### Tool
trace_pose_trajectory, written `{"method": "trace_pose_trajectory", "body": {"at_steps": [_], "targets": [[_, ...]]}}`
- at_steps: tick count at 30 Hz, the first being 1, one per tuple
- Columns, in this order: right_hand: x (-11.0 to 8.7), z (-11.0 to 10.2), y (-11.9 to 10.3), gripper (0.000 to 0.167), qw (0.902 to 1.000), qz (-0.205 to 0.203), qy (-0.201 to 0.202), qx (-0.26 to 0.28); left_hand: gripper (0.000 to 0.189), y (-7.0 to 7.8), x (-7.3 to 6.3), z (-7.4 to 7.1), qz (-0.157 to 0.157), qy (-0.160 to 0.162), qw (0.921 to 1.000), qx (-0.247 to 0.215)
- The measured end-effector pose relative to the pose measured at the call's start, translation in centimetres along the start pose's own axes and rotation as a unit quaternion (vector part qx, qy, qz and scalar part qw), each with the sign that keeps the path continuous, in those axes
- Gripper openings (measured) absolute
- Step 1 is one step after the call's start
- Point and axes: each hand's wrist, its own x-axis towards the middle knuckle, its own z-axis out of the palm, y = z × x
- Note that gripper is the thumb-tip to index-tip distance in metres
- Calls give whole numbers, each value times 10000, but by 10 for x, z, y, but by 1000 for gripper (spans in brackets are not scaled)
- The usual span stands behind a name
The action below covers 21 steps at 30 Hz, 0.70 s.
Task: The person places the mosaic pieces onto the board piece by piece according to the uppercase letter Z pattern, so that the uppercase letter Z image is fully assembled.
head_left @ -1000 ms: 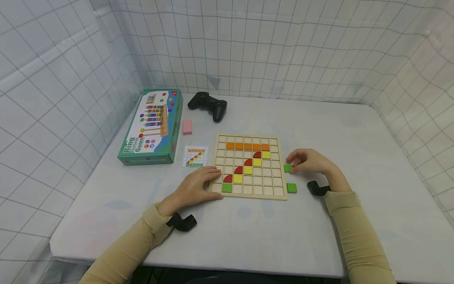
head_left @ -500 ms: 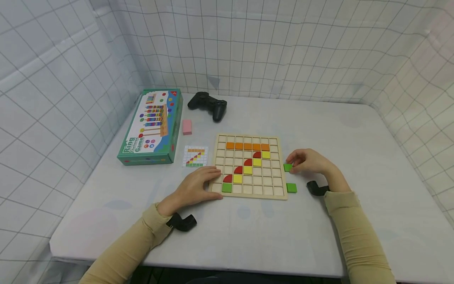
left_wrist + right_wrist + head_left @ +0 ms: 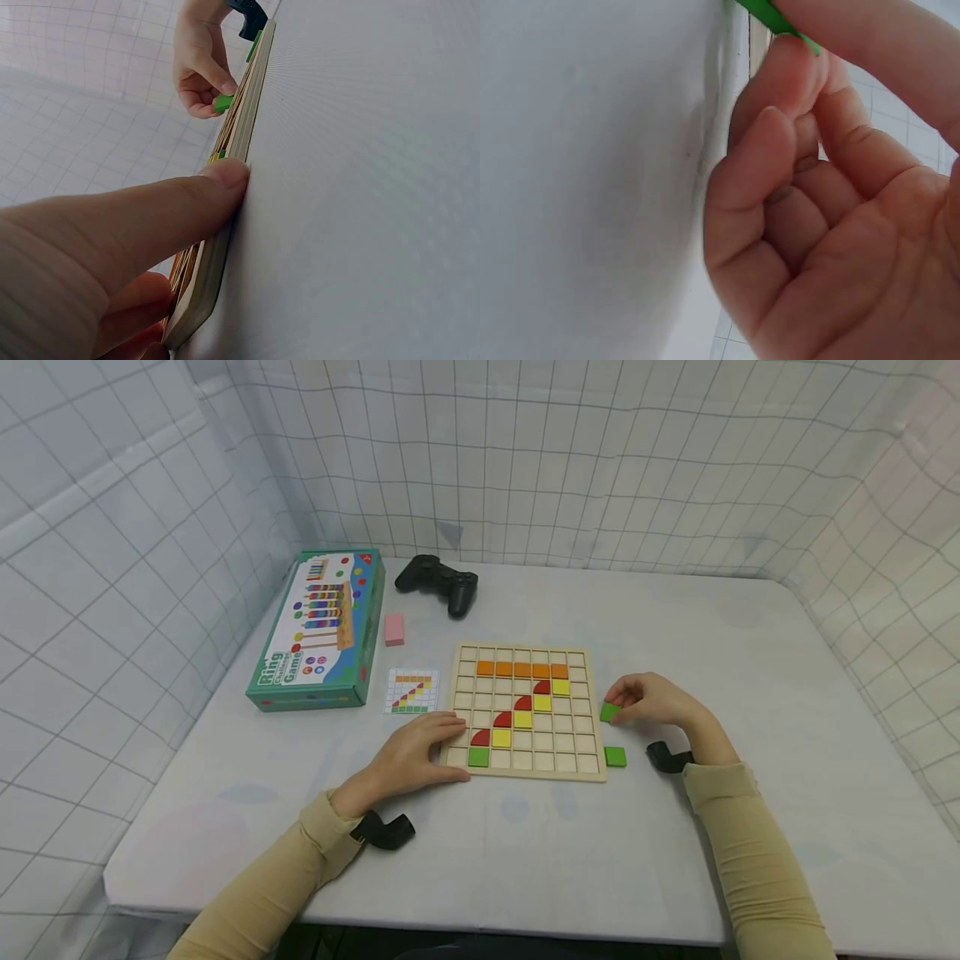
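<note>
A wooden grid board bears orange, yellow and green square tiles and red quarter-round tiles. My left hand holds its near left corner. In the left wrist view the thumb presses the board's front edge, with the other fingers round the left side. Just off the right edge, my right hand pinches a green square tile between thumb and fingers. The tile looks tilted in the right wrist view, partly hidden by the fingers. Another green tile lies beside the board's right edge.
Left of the board lies a pattern card printed with a similar coloured design. Behind it are a pink block, a green game box and a black game controller. Gridded cloth walls enclose the table.
The green tile in my right hand has tipped and come up slightly at its place by the board. My left hand stays on the board's corner.
</note>
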Motion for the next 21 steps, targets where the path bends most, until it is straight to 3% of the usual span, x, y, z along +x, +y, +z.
{"method": "trace_pose_trajectory", "body": {"at_steps": [8, 15, 21], "targets": [[-4, -2, -9, 27, 10000, 43, 48, -56, 73, 2, -1, -1, -29, -34, 10000, -15], [-4, 1, -27, 23, 9995, -226, 209, -78, 72, 2, -1, 0, 17, -3, 10000, -21], [8, 21, -55, 14, 9975, -665, -229, -32, 72, 2, -1, -1, 18, 24, 10000, -24]]}}
